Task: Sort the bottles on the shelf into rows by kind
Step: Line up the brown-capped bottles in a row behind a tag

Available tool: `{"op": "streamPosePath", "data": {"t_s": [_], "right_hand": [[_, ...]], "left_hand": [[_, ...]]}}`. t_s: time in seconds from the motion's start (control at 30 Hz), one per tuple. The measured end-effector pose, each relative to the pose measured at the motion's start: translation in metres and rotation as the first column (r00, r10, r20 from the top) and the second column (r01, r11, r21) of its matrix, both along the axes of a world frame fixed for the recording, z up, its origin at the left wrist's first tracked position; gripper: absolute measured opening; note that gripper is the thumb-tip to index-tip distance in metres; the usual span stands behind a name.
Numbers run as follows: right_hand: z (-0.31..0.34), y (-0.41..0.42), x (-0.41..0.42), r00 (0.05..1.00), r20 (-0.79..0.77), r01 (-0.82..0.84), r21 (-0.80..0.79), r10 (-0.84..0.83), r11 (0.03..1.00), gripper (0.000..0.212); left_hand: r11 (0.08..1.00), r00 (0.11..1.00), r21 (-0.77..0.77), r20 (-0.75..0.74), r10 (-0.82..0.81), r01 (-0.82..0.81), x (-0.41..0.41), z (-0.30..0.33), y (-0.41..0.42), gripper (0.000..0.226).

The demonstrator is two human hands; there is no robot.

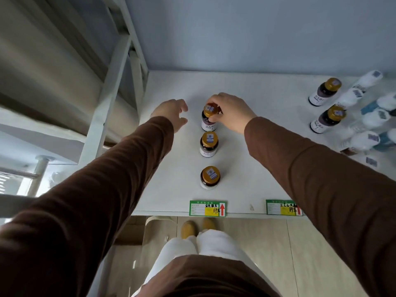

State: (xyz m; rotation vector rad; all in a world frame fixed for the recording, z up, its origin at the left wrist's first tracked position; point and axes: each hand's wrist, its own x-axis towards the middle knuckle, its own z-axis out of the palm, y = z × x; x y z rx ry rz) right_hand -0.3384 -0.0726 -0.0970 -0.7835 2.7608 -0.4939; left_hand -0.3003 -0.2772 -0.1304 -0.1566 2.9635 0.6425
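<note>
Three dark bottles with gold caps stand in a line running front to back on the white shelf (171, 168). My right hand (231, 112) grips the cap of the rear bottle (209, 121), which stands upright. The middle bottle (209, 144) and the front bottle (210, 177) stand free. My left hand (171, 112) hovers open just left of the rear bottle, holding nothing. Two more gold-capped bottles (326, 92) (329, 118) stand at the right, beside several white-capped bottles (364, 140).
Two green price tags (207, 208) (282, 207) hang on the shelf's front edge. A white shelf frame (111, 86) rises at the left. The blue-grey back wall (257, 35) closes off the shelf behind.
</note>
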Motion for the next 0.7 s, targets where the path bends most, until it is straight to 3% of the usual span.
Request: {"op": "streamPosePath", "data": {"t_s": [0.33, 0.5, 0.7], "right_hand": [[0.002, 0.007, 0.008, 0.999, 0.037, 0.037, -0.093, -0.033, 0.995, 0.059], [0.024, 0.042, 0.002, 0.994, -0.037, 0.095, -0.138, -0.101, 0.986, 0.047], [0.046, 0.124, -0.020, 0.972, -0.109, 0.192, -0.148, -0.209, 0.970, 0.038]], "left_hand": [[0.998, 1.000, -0.070, -0.024, 0.001, -0.003, -0.004, 0.007, -0.003, 0.030], [0.992, 0.993, -0.104, -0.082, -0.083, 0.074, -0.023, 0.038, 0.016, 0.029], [0.986, 0.975, -0.024, -0.146, -0.165, 0.163, -0.049, 0.074, 0.097, 0.028]]}}
